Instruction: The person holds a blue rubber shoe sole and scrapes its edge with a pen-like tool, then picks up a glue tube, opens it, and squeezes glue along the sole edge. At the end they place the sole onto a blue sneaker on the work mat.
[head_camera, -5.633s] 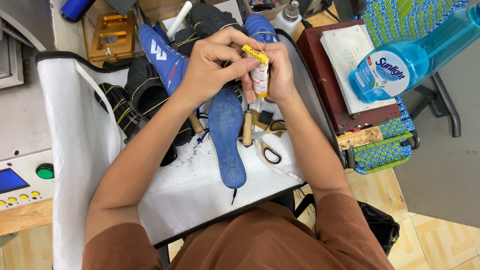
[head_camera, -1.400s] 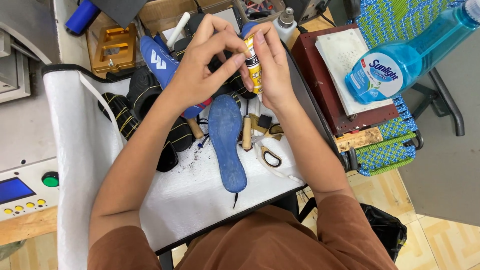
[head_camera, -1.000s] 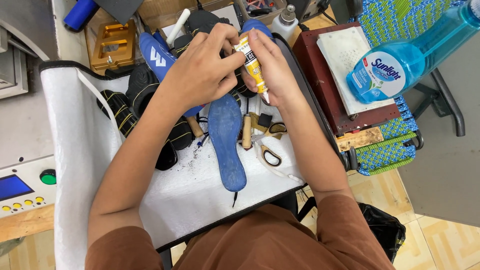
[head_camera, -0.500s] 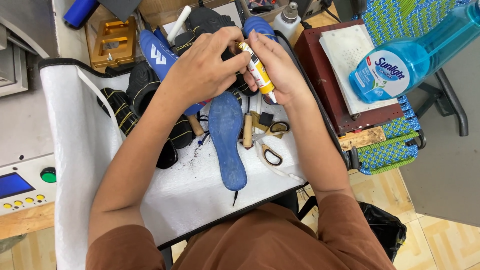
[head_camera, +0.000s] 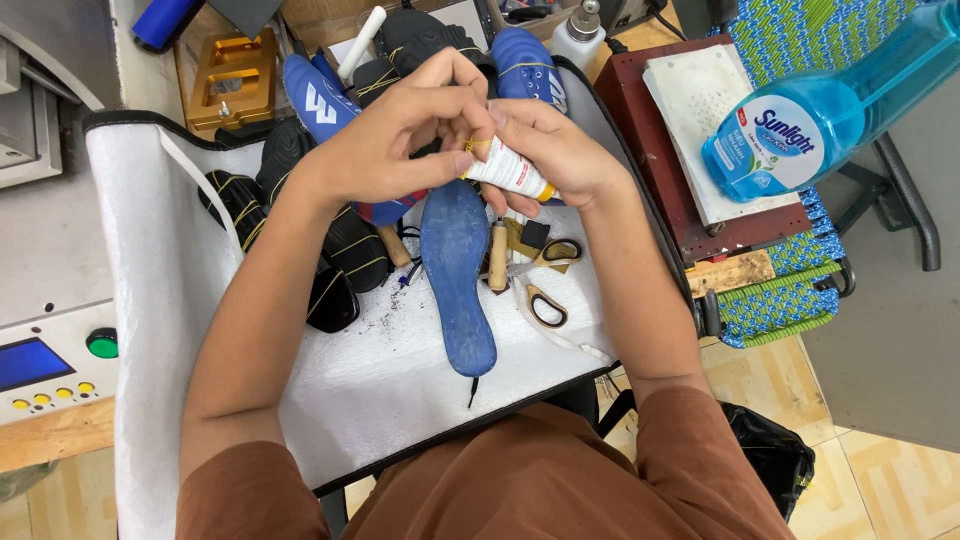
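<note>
Glue tube's (head_camera: 512, 170) cap end, hidden behind left hand's fingers (head_camera: 440, 150).

A white padded work surface (head_camera: 180, 260) carries 1 blue insole (head_camera: 457, 280) at its middle, scissors (head_camera: 545, 290) and a wooden-handled tool (head_camera: 498, 258) just beside it, and black shoe pieces (head_camera: 340, 250) to the left.
</note>
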